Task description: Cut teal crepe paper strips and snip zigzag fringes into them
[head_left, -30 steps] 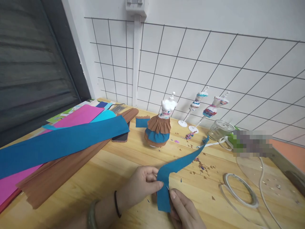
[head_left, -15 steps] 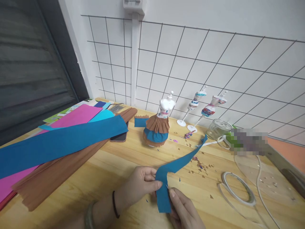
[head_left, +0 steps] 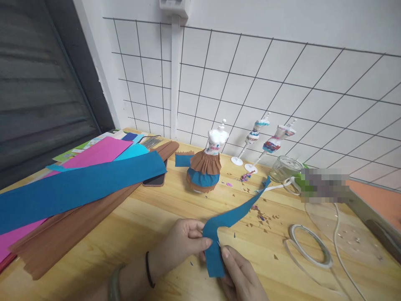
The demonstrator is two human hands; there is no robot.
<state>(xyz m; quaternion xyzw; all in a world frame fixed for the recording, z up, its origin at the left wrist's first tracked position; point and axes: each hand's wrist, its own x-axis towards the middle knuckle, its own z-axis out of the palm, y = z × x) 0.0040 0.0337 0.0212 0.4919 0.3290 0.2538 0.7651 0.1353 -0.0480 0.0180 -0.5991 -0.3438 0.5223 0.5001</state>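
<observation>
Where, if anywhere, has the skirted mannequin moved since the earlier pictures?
No, the skirted mannequin keeps its place against the white wall conduit; only the camera view drifted.

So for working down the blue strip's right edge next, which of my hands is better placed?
Likely your right hand: it's at that edge, with a thin metallic tip showing there. Your left hand pinches the blue strip from the opposite edge, better suited to steadying.

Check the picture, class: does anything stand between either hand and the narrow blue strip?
Nothing visible blocks the left hand: its thumb lies directly on the blue strip. The right hand is at the strip's right edge; a thin shiny object, too small to identify, shows between that hand and the strip.
</observation>
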